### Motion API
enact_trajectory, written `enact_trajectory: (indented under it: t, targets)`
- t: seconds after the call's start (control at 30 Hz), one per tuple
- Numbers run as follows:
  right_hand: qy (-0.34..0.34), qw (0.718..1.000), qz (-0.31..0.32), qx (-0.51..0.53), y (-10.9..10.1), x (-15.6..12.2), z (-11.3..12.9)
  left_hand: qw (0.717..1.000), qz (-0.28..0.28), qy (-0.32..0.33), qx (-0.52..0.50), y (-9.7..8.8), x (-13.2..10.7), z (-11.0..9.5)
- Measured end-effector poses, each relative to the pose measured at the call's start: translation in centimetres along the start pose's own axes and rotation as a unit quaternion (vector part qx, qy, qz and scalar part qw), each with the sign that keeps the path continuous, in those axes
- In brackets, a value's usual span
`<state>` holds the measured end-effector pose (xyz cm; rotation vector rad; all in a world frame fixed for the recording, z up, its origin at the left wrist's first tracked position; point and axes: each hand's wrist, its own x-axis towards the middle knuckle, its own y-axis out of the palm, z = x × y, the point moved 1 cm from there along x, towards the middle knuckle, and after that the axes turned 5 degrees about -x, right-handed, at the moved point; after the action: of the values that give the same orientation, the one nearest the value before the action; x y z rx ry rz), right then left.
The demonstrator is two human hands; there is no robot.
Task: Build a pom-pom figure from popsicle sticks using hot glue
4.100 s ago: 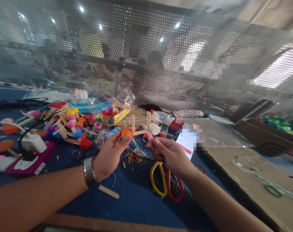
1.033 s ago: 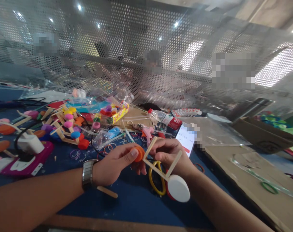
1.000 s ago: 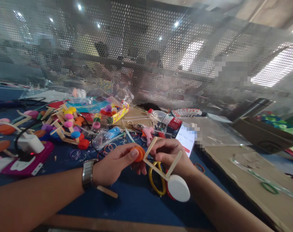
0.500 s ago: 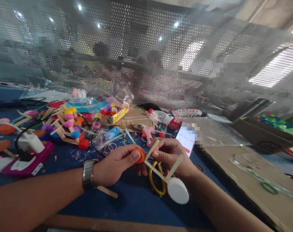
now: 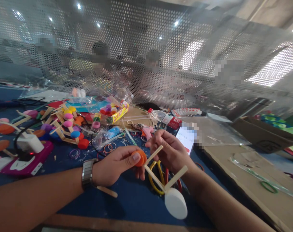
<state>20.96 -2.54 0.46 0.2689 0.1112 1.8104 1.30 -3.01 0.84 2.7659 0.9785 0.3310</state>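
My left hand [image 5: 119,164], with a metal watch on its wrist, pinches an orange bottle cap [image 5: 141,158] between thumb and fingers. The cap is joined to a frame of thin wooden sticks [image 5: 154,177], which slants down to a white round cap [image 5: 175,203] at its lower end. Two short sticks stick up from the frame. Just above the upper stick is my right hand [image 5: 169,148], its fingers loosely bent and apart from the frame, with nothing visible in them. Yellow-handled and red-handled tools [image 5: 153,183] lie behind the frame, partly covered.
Several stick-and-cap pieces [image 5: 66,125] are heaped at left, near a purple power strip [image 5: 35,159]. A loose stick [image 5: 107,192] lies beneath my left wrist. Beyond my hands are a pink glue gun [image 5: 147,132], a bottle [image 5: 169,119] and a phone [image 5: 186,137]. Cardboard [image 5: 233,167] covers the right side.
My right hand has let go of the stick frame and moved slightly up from it. The frame and white cap have tilted lower, still hanging from the orange cap in my left hand.
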Motion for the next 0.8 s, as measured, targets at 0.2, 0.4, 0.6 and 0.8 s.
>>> enact_trajectory:
  t: [0.2, 0.4, 0.6, 0.8]
  targets:
    - [-0.002, 0.998, 0.001, 0.062, 0.67, -0.08, 0.57, 1.0, 0.006, -0.021, 0.007, -0.01, 0.03, 0.03]
    - [-0.009, 0.997, 0.043, 0.061, 0.33, -0.29, 0.39, 0.999, 0.01, -0.028, 0.041, -0.23, -0.06, 0.26]
    - [-0.011, 0.987, 0.151, -0.05, -0.02, -0.64, 0.26, 0.996, 0.014, -0.042, 0.08, -0.24, -0.14, 0.26]
    - [-0.008, 0.958, 0.25, -0.138, 0.06, -0.75, 0.97, 0.989, -0.008, -0.052, 0.136, -0.3, -0.11, 0.28]
